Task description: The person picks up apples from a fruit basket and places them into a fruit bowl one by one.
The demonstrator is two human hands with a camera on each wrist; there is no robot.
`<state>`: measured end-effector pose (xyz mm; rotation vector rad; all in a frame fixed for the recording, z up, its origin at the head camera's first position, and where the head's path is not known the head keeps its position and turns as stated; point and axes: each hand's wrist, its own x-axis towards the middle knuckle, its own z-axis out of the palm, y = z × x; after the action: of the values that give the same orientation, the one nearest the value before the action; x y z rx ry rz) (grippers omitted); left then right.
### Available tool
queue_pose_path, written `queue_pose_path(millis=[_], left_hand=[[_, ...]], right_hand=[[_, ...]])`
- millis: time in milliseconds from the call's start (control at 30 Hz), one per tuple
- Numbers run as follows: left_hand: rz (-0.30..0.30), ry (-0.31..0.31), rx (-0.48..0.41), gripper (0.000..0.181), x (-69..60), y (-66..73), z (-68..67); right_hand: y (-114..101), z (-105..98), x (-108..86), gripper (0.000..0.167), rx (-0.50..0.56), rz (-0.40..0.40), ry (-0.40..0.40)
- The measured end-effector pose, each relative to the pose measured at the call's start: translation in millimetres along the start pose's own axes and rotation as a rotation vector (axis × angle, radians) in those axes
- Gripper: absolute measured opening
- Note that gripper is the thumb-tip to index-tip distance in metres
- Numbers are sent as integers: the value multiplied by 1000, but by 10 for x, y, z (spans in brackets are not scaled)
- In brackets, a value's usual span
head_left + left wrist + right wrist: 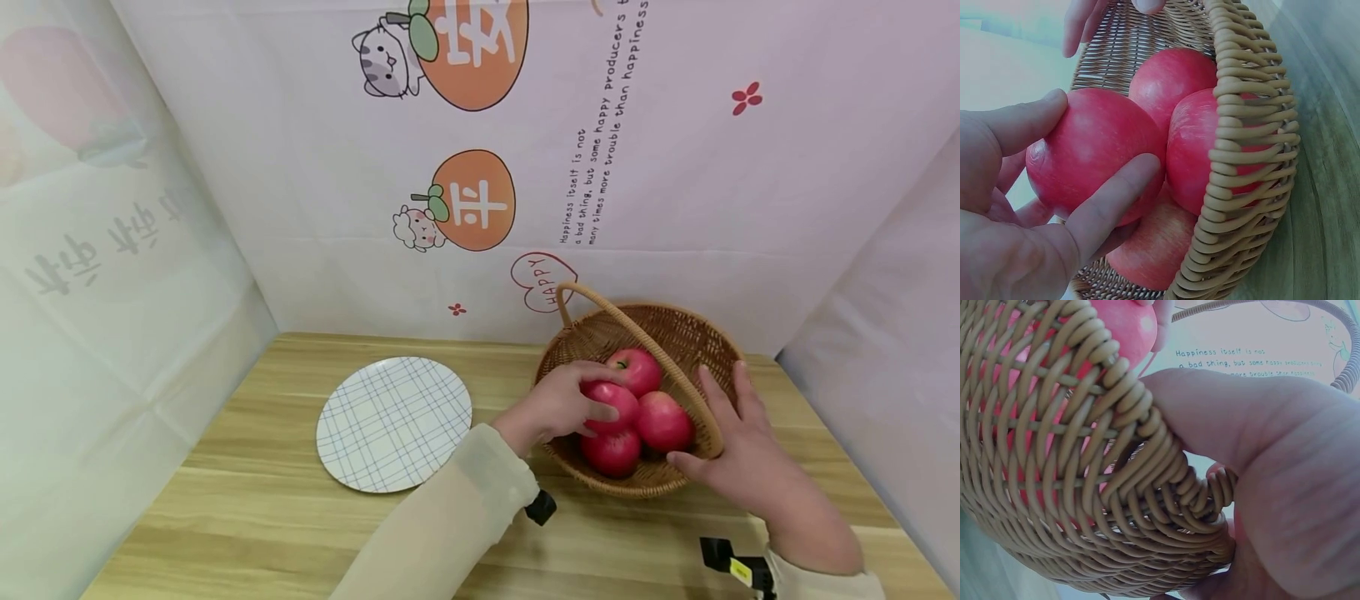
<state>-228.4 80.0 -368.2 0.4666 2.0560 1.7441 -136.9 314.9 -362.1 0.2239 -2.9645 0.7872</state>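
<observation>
My left hand [557,404] reaches into a brown wicker basket [693,332] and grips a red apple [617,405] with thumb and fingers. In the left wrist view, the fingers wrap around this apple [1094,150], which sits higher than the others. Three more red apples lie in the basket: one behind [636,372], one to the right [665,422] and one in front [612,454]. My right hand [761,458] holds the basket's right side by the handle base. The right wrist view shows the thumb [1204,409] over the woven rim; the other fingers are partly hidden.
A white plate [393,425] with blue checked lines lies left of the basket on the wooden table [247,500]. The basket's arched handle [637,333] rises over the apples. A printed white cloth [337,192] hangs behind, with white cloth on both sides.
</observation>
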Motion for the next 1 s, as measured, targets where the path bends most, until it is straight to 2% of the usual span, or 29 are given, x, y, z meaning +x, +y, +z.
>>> queue_pose_path(millis=[367, 767, 1000], left_hand=[[-1, -7, -23, 47, -44, 23, -14], [-1, 4, -67, 46, -68, 19, -8], [24, -12, -81, 44, -92, 40, -25]], right_hand=[[-20, -5, 4, 118, 15, 47, -14], [-12, -10, 7, 112, -26, 54, -10], [-14, -8, 3, 112, -23, 50, -12]])
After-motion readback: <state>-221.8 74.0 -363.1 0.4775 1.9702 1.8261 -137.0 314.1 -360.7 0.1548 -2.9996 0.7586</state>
